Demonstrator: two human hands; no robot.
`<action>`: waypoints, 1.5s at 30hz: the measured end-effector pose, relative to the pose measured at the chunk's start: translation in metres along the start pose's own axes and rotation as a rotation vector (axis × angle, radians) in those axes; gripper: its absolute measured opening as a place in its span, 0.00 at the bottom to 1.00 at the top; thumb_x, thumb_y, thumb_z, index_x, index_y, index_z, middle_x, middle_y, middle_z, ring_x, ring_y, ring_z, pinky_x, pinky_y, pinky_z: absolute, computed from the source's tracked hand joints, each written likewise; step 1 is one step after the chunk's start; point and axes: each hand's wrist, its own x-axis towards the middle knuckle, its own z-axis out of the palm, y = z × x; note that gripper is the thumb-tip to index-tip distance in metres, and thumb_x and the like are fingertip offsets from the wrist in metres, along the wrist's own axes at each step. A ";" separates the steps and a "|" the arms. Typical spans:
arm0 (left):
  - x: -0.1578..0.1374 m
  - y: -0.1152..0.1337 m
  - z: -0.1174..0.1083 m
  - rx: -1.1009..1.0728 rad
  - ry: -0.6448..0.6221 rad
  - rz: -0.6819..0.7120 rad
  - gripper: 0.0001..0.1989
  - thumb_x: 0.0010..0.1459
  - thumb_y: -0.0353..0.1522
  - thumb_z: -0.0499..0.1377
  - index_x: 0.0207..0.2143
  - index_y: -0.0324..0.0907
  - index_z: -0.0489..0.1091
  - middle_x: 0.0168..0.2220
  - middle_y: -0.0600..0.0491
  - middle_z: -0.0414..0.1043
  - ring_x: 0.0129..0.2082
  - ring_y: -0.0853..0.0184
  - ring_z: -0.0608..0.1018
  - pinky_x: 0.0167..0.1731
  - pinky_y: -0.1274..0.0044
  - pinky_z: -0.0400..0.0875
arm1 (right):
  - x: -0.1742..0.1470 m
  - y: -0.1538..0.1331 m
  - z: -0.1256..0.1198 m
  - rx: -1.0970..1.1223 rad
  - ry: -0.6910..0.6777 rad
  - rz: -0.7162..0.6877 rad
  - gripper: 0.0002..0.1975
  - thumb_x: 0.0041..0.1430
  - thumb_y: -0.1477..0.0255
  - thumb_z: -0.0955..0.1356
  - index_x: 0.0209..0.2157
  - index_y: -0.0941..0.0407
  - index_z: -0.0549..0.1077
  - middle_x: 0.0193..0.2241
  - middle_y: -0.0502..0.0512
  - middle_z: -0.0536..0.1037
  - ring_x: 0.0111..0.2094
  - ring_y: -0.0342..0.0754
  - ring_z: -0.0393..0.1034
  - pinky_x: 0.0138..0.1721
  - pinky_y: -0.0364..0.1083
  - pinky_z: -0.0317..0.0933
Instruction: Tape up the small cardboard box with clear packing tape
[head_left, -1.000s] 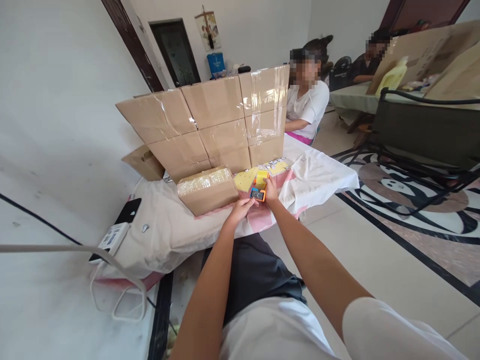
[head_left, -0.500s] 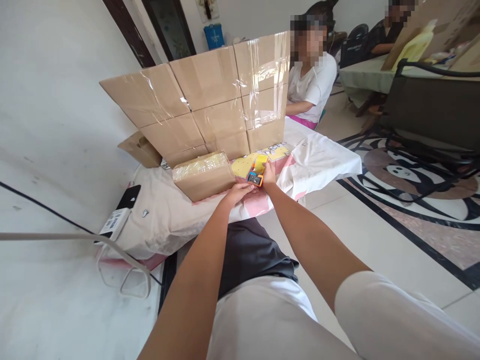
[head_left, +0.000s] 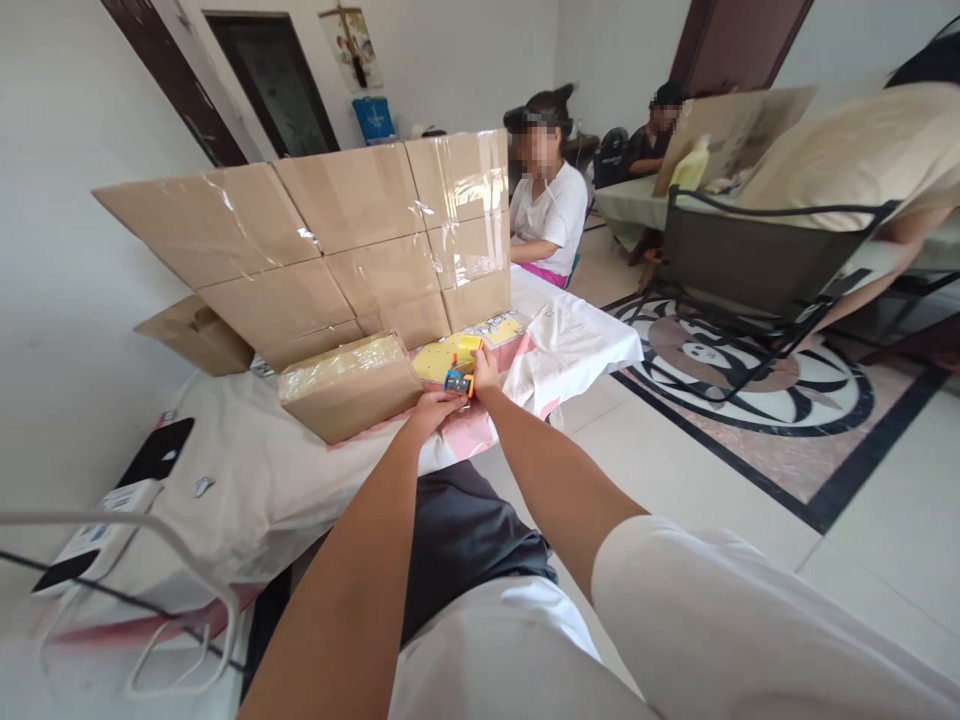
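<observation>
Both hands (head_left: pixel 433 410) (head_left: pixel 488 374) in a pinch on one yellow-orange-blue object (head_left: pixel 458 382), lettering (head_left: pixel 377 124) on the blue container (head_left: pixel 367 108) illegible.

The right hand (head_left: pixel 487 372) partly hides a small blue-and-orange object (head_left: pixel 455 382), its details too small to tell. Far right of that hand, a blurred person in tan (head_left: pixel 847 150) is cut off by the frame's edge.

Soft, muted room light, white glare on the taped cardboard panel (head_left: pixel 367 215), stretched edges
</observation>
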 end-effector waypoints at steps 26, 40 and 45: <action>-0.021 -0.014 -0.005 -0.004 0.074 0.234 0.23 0.42 0.52 0.71 0.27 0.41 0.80 0.24 0.50 0.78 0.27 0.61 0.78 0.31 0.72 0.75 | 0.015 0.007 0.003 -0.118 -0.114 -0.107 0.07 0.54 0.65 0.67 0.29 0.54 0.68 0.26 0.48 0.71 0.31 0.46 0.67 0.35 0.45 0.65; -0.035 -0.016 -0.019 -0.187 0.348 0.389 0.29 0.51 0.54 0.67 0.40 0.38 0.80 0.17 0.59 0.64 0.18 0.73 0.64 0.22 0.79 0.61 | 0.014 0.007 0.000 -0.129 0.058 -0.263 0.09 0.49 0.64 0.69 0.29 0.53 0.66 0.27 0.47 0.70 0.32 0.46 0.66 0.35 0.44 0.62; -0.036 -0.016 -0.018 -0.238 0.309 0.380 0.28 0.48 0.49 0.70 0.46 0.39 0.79 0.23 0.57 0.71 0.21 0.72 0.70 0.25 0.79 0.66 | 0.013 0.007 -0.002 -0.133 0.138 -0.278 0.10 0.52 0.64 0.68 0.31 0.53 0.64 0.27 0.45 0.66 0.30 0.44 0.63 0.34 0.43 0.59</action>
